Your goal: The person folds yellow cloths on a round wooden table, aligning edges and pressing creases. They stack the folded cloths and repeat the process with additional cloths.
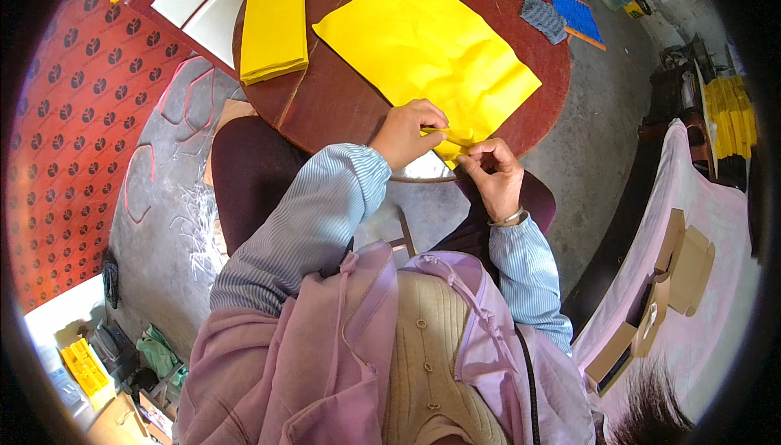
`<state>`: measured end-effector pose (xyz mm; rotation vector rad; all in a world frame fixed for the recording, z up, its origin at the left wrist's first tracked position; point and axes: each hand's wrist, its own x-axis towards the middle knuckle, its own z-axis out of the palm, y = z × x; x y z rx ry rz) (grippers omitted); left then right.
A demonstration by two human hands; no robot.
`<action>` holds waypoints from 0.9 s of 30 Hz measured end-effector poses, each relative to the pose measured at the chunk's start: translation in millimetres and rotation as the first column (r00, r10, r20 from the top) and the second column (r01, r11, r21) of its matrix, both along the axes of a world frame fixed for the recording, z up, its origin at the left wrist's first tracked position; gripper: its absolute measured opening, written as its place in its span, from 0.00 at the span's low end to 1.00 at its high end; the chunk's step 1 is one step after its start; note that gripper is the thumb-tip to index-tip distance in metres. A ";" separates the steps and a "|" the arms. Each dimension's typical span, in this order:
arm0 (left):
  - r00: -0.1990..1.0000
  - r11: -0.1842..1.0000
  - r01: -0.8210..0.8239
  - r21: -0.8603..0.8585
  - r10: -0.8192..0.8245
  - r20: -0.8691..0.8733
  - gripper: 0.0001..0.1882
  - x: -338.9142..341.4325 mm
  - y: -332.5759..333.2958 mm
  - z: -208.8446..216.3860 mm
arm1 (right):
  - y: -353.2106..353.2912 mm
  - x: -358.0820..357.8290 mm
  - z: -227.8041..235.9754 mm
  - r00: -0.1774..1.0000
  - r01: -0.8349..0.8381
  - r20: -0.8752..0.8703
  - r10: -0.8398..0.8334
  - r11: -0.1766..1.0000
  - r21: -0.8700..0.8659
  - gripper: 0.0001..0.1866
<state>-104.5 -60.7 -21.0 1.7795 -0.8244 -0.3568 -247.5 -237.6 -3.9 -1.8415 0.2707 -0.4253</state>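
Observation:
A large sheet of yellow paper (431, 38) lies on the round red-brown table (325, 107), its near corner bunched and folded at the table's front edge. My left hand (411, 134) is closed on that corner, fingers curled over a fold. Just to its right, my right hand (495, 170) pinches the tip of the same corner between thumb and fingers. Both hands are close together near the rim. At the table's left side lies a neat stack of folded yellow paper (275, 22), apart from my hands.
A grey knitted cloth (543, 18) lies at the table's right edge, beside a blue board (576, 18). On the right, open cardboard boxes (651, 307) rest on a pale pink cover (691, 209). A red patterned panel (81, 119) stands left; white strands (199, 225) litter the floor.

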 end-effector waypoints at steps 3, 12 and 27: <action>0.999 1.000 -0.005 0.011 0.005 -0.053 0.08 0.3 0.3 -0.1 | 0.2 -2.2 6.9 0.999 -0.014 0.031 0.019 0.989 -0.149 0.05; 0.999 0.999 0.047 -0.010 -0.047 0.007 0.07 4.5 4.1 -0.4 | -2.8 -0.4 2.6 0.999 -0.019 -0.035 0.015 0.993 -0.120 0.06; 0.997 1.000 -0.005 0.024 0.003 0.079 0.10 -3.8 2.2 1.2 | -5.1 1.3 9.0 0.998 0.053 -0.034 -0.061 0.979 -0.198 0.20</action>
